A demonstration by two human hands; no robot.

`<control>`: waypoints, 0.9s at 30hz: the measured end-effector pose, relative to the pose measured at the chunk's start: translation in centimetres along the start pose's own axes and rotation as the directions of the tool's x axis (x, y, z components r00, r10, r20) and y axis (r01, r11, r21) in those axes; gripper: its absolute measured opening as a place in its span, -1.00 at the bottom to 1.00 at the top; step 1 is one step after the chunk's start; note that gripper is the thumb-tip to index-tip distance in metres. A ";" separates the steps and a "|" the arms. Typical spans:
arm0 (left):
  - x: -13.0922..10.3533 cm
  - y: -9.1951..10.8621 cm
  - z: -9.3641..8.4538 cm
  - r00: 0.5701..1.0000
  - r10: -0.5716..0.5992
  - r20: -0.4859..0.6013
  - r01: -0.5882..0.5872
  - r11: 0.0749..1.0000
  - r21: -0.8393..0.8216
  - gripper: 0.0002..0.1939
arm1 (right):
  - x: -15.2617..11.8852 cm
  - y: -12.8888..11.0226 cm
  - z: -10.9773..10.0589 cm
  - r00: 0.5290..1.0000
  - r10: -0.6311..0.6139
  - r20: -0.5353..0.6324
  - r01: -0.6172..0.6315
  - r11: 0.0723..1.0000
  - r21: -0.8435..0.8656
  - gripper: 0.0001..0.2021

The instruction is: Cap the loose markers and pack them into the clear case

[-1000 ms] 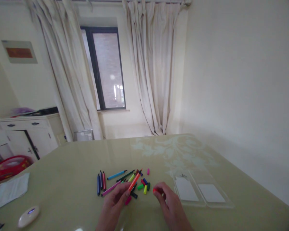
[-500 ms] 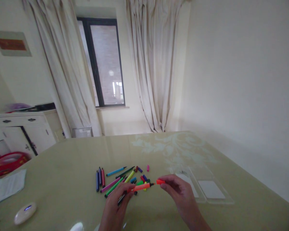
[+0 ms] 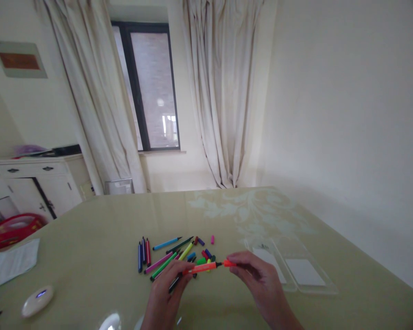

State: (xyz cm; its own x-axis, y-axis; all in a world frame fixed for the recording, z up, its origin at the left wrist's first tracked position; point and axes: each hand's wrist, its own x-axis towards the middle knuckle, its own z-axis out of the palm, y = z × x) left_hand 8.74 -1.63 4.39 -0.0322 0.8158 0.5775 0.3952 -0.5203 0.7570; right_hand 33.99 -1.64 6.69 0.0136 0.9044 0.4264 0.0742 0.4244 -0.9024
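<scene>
1 orange marker (image 3: 204,267) clasped in the L hand (image 3: 170,284) grip & 1 orange cap (image 3: 228,263) pinched in the R hand (image 3: 258,275) grip, both abv the surface (image 3: 99,238), nr its middle. On it: 3 pens (image 3: 144,251) side by side (2 dk bluish, 1 red), 1 lt blue pen (image 3: 167,243), 1 dk green pen (image 3: 179,245), 1 magenta pen (image 3: 159,263), 1 brt green pen (image 3: 163,267), 1 yellow pen (image 3: 186,250), more part-hidden, plus 1 clear case (image 3: 318,290) w/ 2 white cards (image 3: 305,272) on R. Marker's barrel is brt orange, approx level, blk collar & nib pointing R at the cap's mouth; can't tell if touching.
</scene>
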 end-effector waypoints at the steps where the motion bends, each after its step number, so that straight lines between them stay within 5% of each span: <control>1: 0.0 0.0 0.0 1.000 0.006 0.000 -0.006 1.000 -0.002 -0.66 | 0.0 0.0 0.0 1.000 -0.019 0.001 0.019 1.000 -0.008 -0.83; 8: 0.0 -0.4 -0.1 0.995 0.037 0.092 -0.033 0.999 -0.038 -0.75 | -0.2 0.2 0.2 0.993 -0.108 0.043 0.110 0.993 -0.046 -0.85; 18: -0.7 -0.1 0.4 0.976 -0.154 0.157 0.182 0.965 -0.190 -0.70 | -0.4 0.2 0.2 0.994 0.063 0.091 -0.056 0.995 -0.077 -0.77; 27: -0.4 0.2 -0.2 0.935 -0.273 0.225 0.323 0.919 -0.226 -0.59 | -0.9 1.0 -0.1 0.987 0.075 0.141 -0.052 0.986 -0.158 -0.80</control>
State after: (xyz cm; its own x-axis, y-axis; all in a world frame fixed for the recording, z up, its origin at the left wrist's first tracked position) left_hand 8.69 -2.08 4.41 0.0688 0.9619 0.2648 0.1454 -0.2722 0.9512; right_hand 34.13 -2.03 5.36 -0.1218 0.9308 0.3447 0.2301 0.3643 -0.9024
